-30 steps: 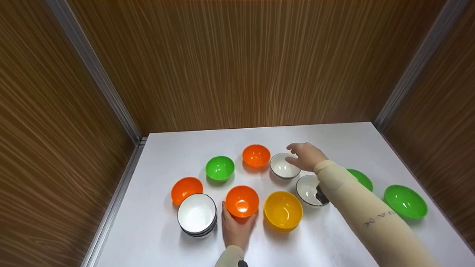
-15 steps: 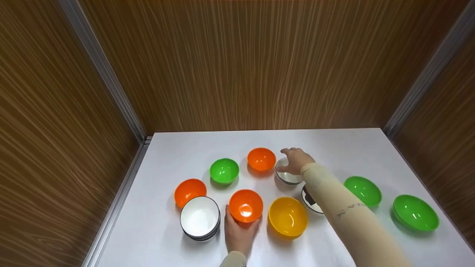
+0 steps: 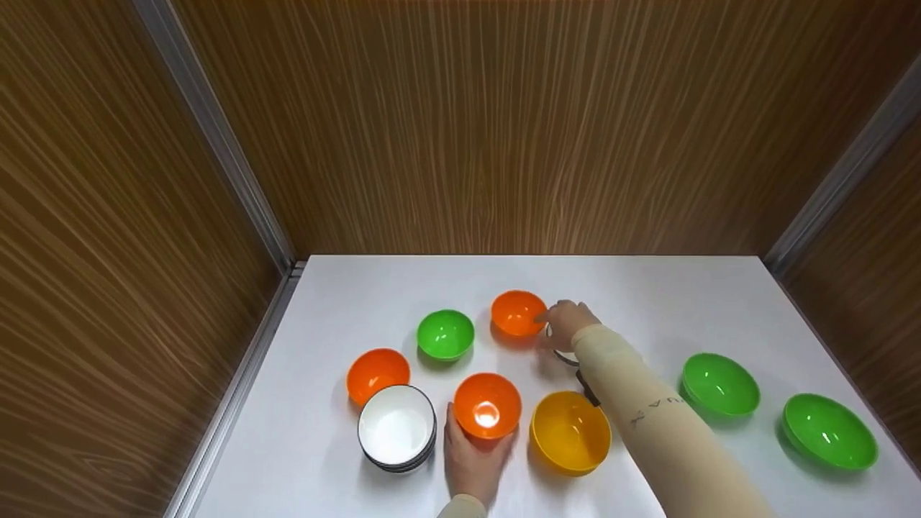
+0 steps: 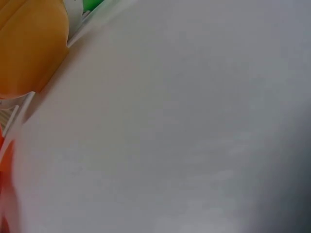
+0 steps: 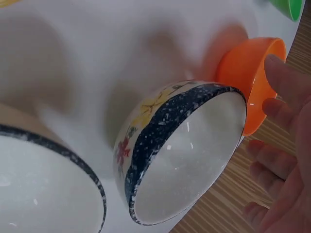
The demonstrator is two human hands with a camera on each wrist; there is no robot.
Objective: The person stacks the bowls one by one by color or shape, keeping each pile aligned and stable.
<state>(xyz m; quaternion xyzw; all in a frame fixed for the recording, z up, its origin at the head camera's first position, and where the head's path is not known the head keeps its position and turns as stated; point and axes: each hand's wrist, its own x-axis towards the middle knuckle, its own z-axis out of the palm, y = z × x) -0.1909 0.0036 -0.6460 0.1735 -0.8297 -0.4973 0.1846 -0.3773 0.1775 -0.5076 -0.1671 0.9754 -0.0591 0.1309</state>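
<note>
My left hand grips an orange bowl from the near side, fingers along its left and thumb on its right. My right hand reaches to the back orange bowl, with fingertips right at its right rim. In the right wrist view, its fingers are spread and overlap that bowl's side. Under the right hand sits a white bowl with a speckled dark blue band and painted flowers, mostly hidden in the head view. A second white bowl lies nearer the right wrist, behind the sleeve in the head view.
Left of the left hand, a stack of white bowls overlaps another orange bowl. A small green bowl stands behind. A yellow bowl sits under the right forearm. Two green bowls stand right. Wood panels enclose the white table.
My right hand has moved left from above the white bowl to the back orange bowl's rim. The left hand keeps its hold. The head view has shifted, so the bowls appear lower and further right.
</note>
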